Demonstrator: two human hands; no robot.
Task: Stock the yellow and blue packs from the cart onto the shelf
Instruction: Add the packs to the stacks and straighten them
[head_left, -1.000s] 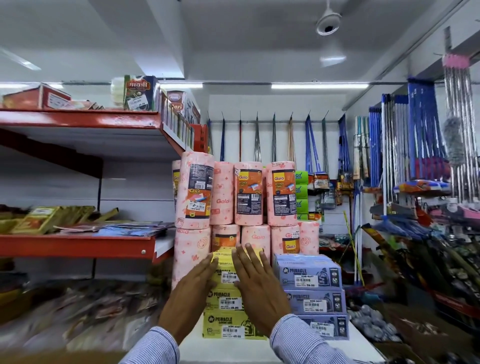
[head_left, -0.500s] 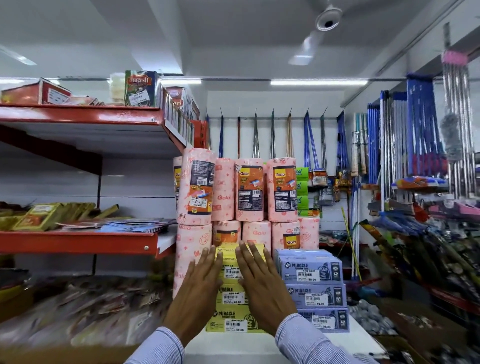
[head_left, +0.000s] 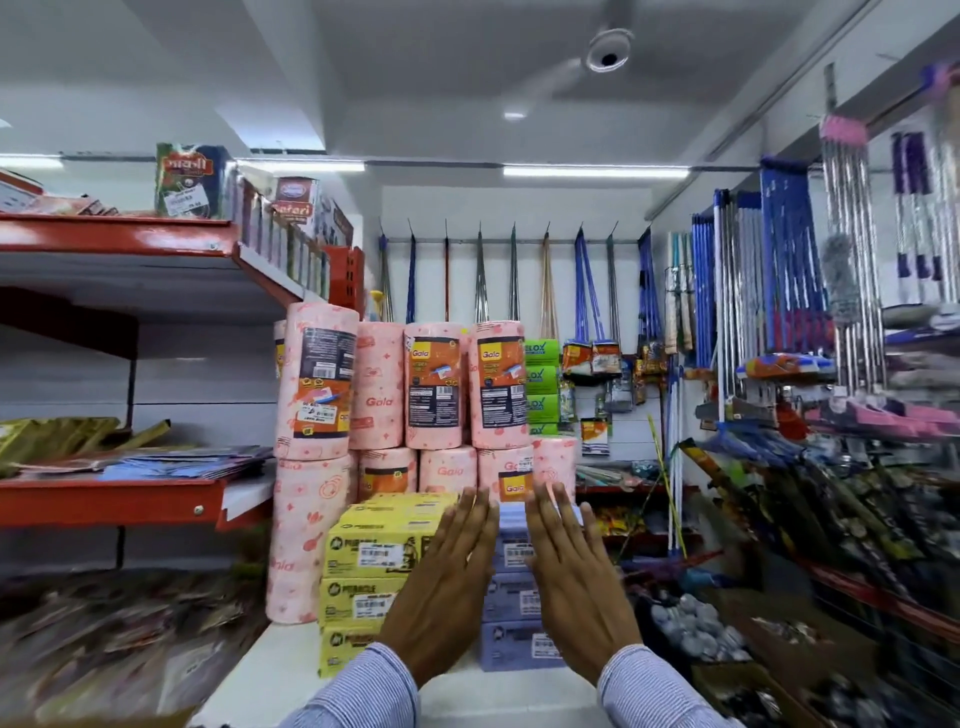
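Note:
A stack of three yellow packs (head_left: 371, 553) stands on the white shelf (head_left: 291, 670) in front of the pink rolls. Right beside it stands a stack of blue packs (head_left: 511, 595), mostly hidden behind my hands. My left hand (head_left: 449, 582) is raised flat with fingers extended, covering the seam between the yellow and blue stacks. My right hand (head_left: 574, 577) is raised the same way in front of the blue stack. Neither hand holds anything. The cart is out of view.
Tall pink Gala rolls (head_left: 436, 384) are stacked two high behind the packs. Red shelves (head_left: 114, 499) with flat packets run along the left. Brooms and mops (head_left: 789, 270) hang on the right and back wall. Bins of goods (head_left: 691, 623) sit low right.
Both hands have shifted right from the yellow stack to the blue one. The view has turned slightly, so the stacks sit further left relative to my hands.

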